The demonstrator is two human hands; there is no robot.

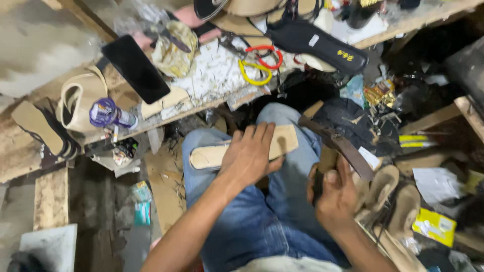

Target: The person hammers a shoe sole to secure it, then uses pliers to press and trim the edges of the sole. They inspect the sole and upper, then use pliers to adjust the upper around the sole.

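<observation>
Head view: the left hand (250,153) lies flat, fingers together, pressing a tan, flat, sole-shaped insole (242,149) across the lap in blue denim jeans (252,221) — just below the front edge of the cluttered wooden workbench (212,80). The right hand (335,194) curls closed round a dark tool (317,187), beside the right knee.
</observation>
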